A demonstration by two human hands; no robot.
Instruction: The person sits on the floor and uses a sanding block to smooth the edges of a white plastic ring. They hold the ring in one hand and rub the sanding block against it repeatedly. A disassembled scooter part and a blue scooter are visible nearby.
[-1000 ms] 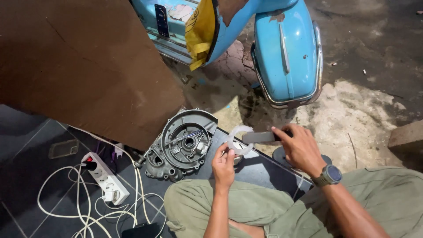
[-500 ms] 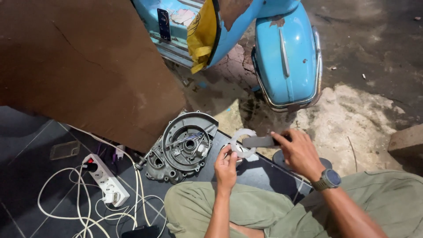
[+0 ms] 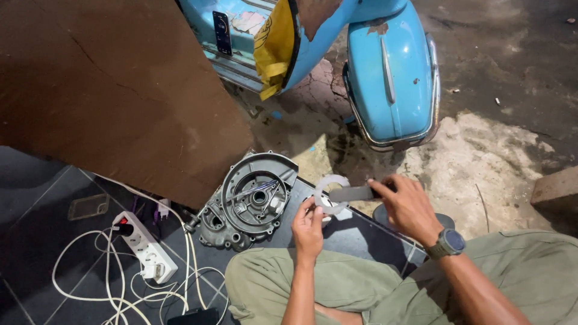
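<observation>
My left hand (image 3: 309, 227) pinches a thin white ring-shaped gasket (image 3: 330, 194) over the dark floor tile. My right hand (image 3: 408, 206), with a dark watch on its wrist, grips a flat grey blade tool (image 3: 351, 193) whose tip lies across the gasket. Just left of my hands lies a grey metal engine cover (image 3: 250, 200), round opening up, with a shaft and gear parts inside.
A light blue scooter (image 3: 385, 66) with a yellow cloth (image 3: 274, 45) stands ahead on cracked concrete. A large brown board (image 3: 108, 90) leans at the left. A white power strip (image 3: 144, 247) and tangled white cables lie on the dark tiles. My knees in olive trousers fill the bottom.
The view has shifted slightly. My right hand has moved the blade tool a little lower and onto the gasket, which my left hand still holds.
</observation>
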